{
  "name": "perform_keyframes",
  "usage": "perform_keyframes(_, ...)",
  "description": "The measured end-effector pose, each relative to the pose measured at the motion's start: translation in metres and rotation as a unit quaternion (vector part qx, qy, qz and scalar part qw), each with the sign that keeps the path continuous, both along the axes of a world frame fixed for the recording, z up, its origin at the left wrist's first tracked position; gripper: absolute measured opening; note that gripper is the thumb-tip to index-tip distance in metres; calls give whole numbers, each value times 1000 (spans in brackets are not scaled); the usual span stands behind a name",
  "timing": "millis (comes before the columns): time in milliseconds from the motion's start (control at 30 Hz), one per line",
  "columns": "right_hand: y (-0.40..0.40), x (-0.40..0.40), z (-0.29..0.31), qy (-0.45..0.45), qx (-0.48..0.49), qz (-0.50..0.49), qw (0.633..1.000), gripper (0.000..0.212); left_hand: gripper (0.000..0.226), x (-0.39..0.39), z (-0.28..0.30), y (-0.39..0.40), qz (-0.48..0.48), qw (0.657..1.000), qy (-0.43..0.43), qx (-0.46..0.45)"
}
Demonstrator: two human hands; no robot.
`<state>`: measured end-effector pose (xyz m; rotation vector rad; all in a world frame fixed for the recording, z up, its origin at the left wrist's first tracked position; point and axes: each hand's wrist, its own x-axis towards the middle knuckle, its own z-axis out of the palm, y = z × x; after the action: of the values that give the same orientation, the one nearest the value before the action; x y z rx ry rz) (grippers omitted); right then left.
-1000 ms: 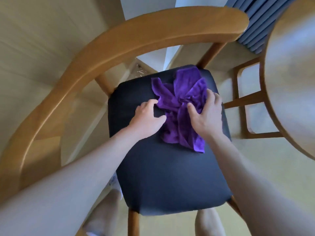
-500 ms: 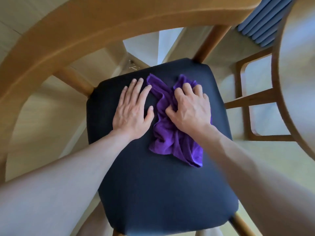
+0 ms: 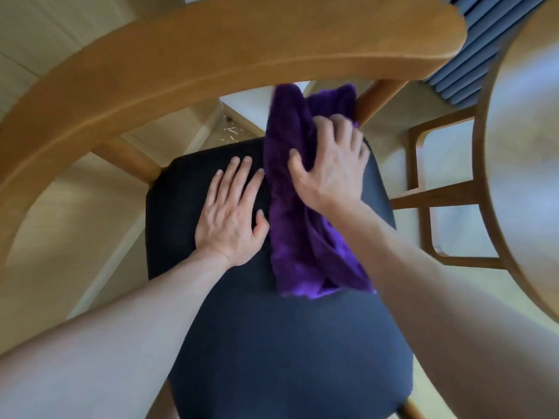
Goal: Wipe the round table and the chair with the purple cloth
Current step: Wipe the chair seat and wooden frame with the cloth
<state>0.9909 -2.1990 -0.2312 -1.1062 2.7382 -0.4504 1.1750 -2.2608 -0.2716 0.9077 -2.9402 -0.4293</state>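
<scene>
The chair's dark seat point(image 3: 287, 352) fills the middle of the head view, under its curved wooden backrest point(image 3: 211, 55). The purple cloth point(image 3: 302, 243) lies stretched in a long strip from mid-seat to past the seat's far edge. My right hand point(image 3: 329, 167) lies on the cloth's far part, fingers spread and slightly bent, pressing it down near the rear right corner. My left hand point(image 3: 233, 213) rests flat on the bare seat just left of the cloth, fingers straight. The round table point(image 3: 529, 146) shows its wooden rim at the right edge.
The table's wooden leg frame point(image 3: 429, 195) stands right of the chair. A backrest post point(image 3: 375, 98) rises just behind my right hand. Blue curtain folds point(image 3: 472, 55) hang at the top right. Pale floor surrounds the chair.
My right hand slid the cloth away from me toward the seat's rear edge, drawing it out into a long strip. My left hand went from curled to flat on the seat.
</scene>
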Motion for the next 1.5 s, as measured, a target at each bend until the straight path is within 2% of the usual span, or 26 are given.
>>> perform_keyframes(67,-13,15,-13,-12,69,-3,998,65,74,1,-1,0,2,1000,-1,-4)
perform_keyframes(267,13,-11,-15,29,96,77,992,70,75,1,-4,0,3,1000,18,-5)
perform_keyframes(467,81,-5,6,-69,125,-67,987,79,76,1,-5,-1,4,1000,25,-6)
perform_keyframes(533,89,-2,11,-120,66,-120,983,75,76,1,-5,-1,4,1000,22,-6)
perform_keyframes(600,79,0,16,-152,-39,-145,977,71,77,0,-5,-1,3,1000,17,-4)
perform_keyframes(667,53,8,20,-125,-109,-65,984,74,77,0,-6,-1,0,1000,5,-4)
perform_keyframes(700,36,11,21,-109,-114,-1,987,76,77,0,-6,-1,-1,1000,1,-6)
perform_keyframes(767,0,10,15,-92,-33,118,988,79,76,0,-7,-1,0,1000,-1,-12)
perform_keyframes(833,-22,6,7,-96,93,161,978,82,75,1,-7,-1,-2,1000,-1,-11)
perform_keyframes(867,-25,4,2,-100,123,163,974,83,75,1,-7,-1,-2,1000,-3,-8)
perform_keyframes(967,-7,2,-2,-88,119,165,975,87,77,1,-6,-2,-2,1000,-2,0)
perform_keyframes(1067,35,14,0,-91,95,117,984,97,77,1,-3,-1,1,1000,8,5)
perform_keyframes(1233,112,46,9,-126,149,89,977,106,76,1,-3,-1,2,1000,15,10)
perform_keyframes(1300,116,49,15,-181,125,69,973,106,76,1,-3,-2,-1,1000,16,10)
perform_keyframes(1400,89,46,33,-279,-6,-49,959,101,77,1,-3,-2,-4,1000,1,6)
perform_keyframes(1500,39,39,48,-269,-105,-60,956,93,78,0,-3,-2,-7,1000,-20,1)
